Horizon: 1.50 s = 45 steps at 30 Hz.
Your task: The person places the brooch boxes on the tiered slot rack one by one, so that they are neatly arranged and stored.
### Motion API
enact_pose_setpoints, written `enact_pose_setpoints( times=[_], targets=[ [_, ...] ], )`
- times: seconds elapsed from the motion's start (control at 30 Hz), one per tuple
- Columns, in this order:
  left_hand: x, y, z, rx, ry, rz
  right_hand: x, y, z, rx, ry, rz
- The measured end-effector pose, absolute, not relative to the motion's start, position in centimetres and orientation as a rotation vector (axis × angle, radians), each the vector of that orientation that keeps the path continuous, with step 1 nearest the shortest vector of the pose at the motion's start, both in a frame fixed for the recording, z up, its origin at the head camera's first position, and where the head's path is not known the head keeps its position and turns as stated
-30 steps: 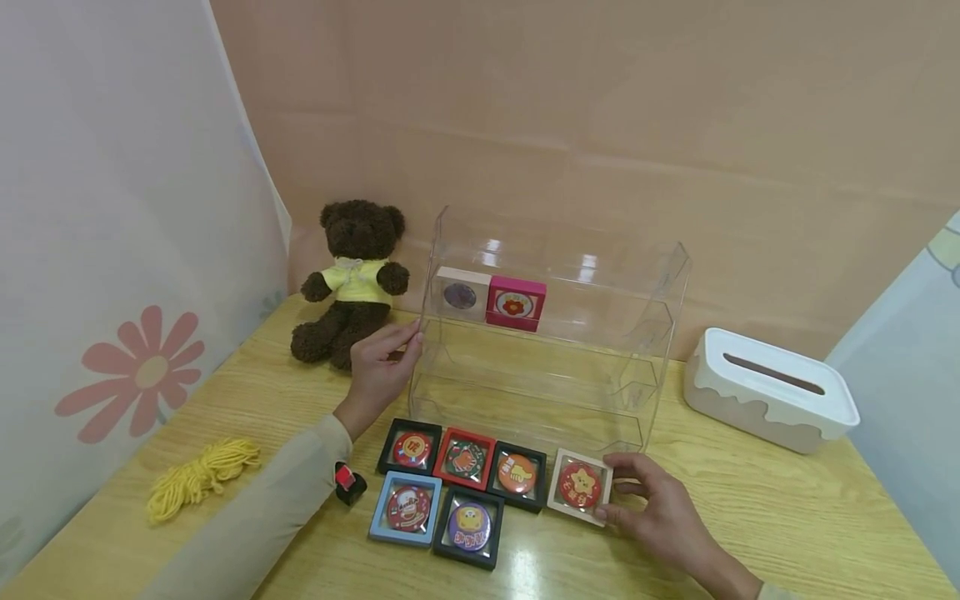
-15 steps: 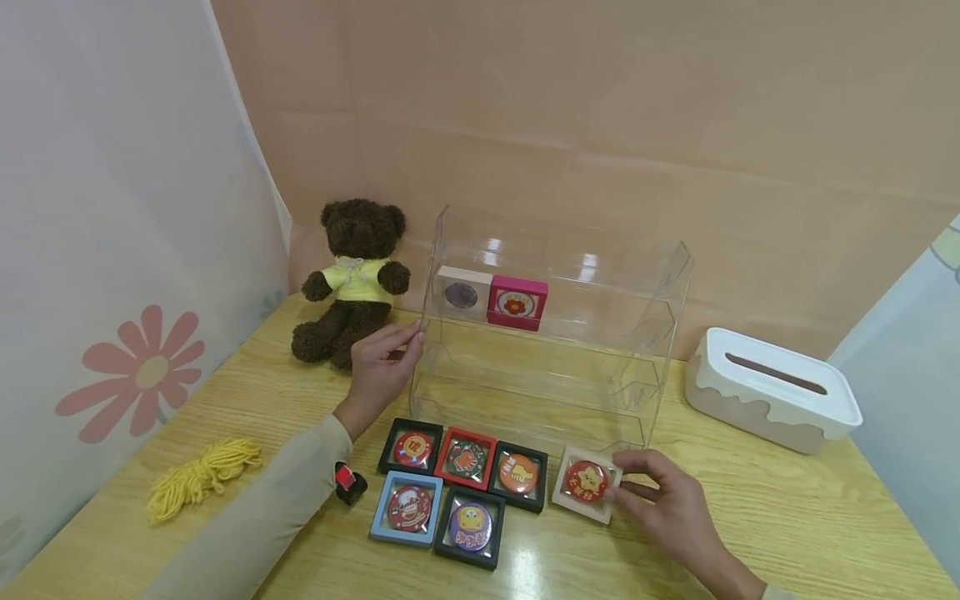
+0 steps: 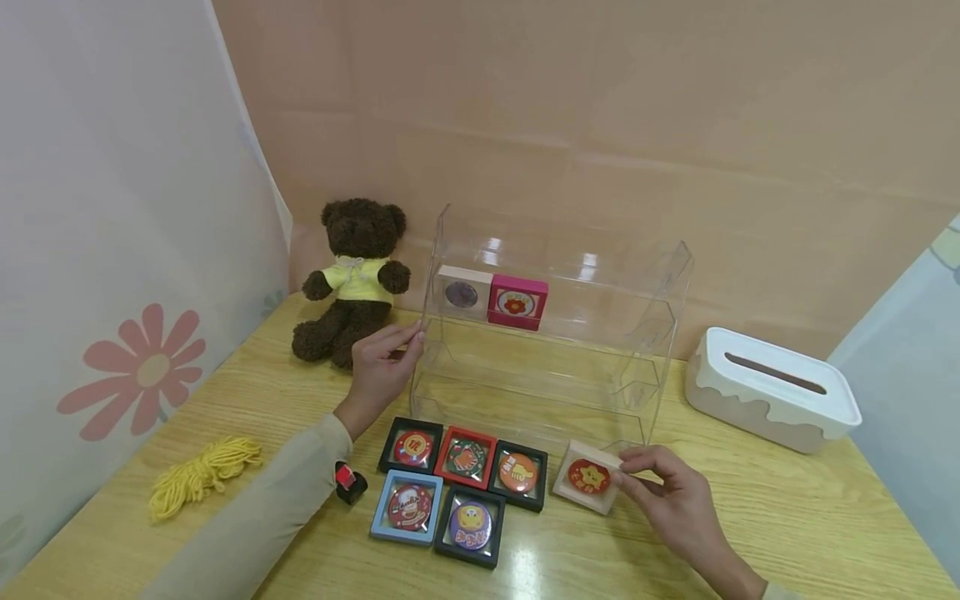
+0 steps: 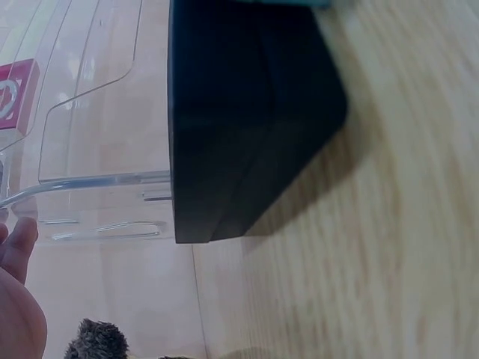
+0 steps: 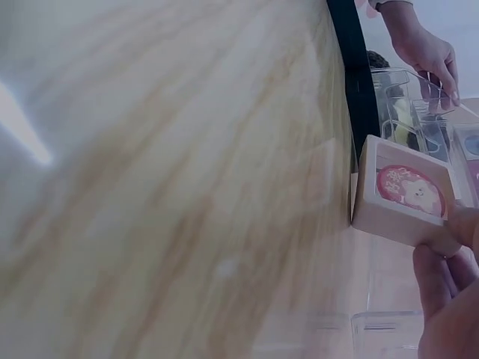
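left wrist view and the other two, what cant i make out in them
Left wrist: part of the left hand, cut off by the left edge.
Left wrist: the front of the black frame, turned away from the camera.
Head: the picture on the grey badge in the clear stand, too small and dull.
Right wrist: part of the right hand, cut off by the right edge.

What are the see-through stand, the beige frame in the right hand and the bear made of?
The stand: likely clear, glossy acrylic or similar plastic; the table shows through it and highlights gleam.
The beige frame in the right hand: smooth, opaque, probably plastic, though painted wood is possible.
The bear: plush fabric, judging by its fuzzy brown pile.
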<state>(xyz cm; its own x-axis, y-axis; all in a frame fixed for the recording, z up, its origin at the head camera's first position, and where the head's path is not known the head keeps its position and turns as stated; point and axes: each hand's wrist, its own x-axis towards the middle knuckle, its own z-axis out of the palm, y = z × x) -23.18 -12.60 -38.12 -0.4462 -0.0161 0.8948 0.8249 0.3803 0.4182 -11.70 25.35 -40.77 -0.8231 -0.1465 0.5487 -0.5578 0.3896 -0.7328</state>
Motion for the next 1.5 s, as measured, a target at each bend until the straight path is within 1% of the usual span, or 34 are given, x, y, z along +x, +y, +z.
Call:
enact_pose_setpoints(
  times=[0.33,0.77,1.07,1.5],
  targets=[
    [-23.4,-12.5,-38.2,-0.735,-1.721,-1.185,-11.9,25.3,-40.0,0.654,-2.137,1.622],
    [-23.2,-12.7,-38.6,-0.722,-1.723,-1.167,-12.3,25.5,-38.6,0.681,-2.034,1.763],
    [-23.2,-12.9,-38.8,-0.7,-1.758,-1.18,-13.3,24.7,-37.2,0.652,-1.983,1.81],
    [-23.6,-12.8,-39.0,-0.721,-1.738,-1.203,-15.1,23.2,-35.5,0.703,-1.732,1.928]
  ],
)
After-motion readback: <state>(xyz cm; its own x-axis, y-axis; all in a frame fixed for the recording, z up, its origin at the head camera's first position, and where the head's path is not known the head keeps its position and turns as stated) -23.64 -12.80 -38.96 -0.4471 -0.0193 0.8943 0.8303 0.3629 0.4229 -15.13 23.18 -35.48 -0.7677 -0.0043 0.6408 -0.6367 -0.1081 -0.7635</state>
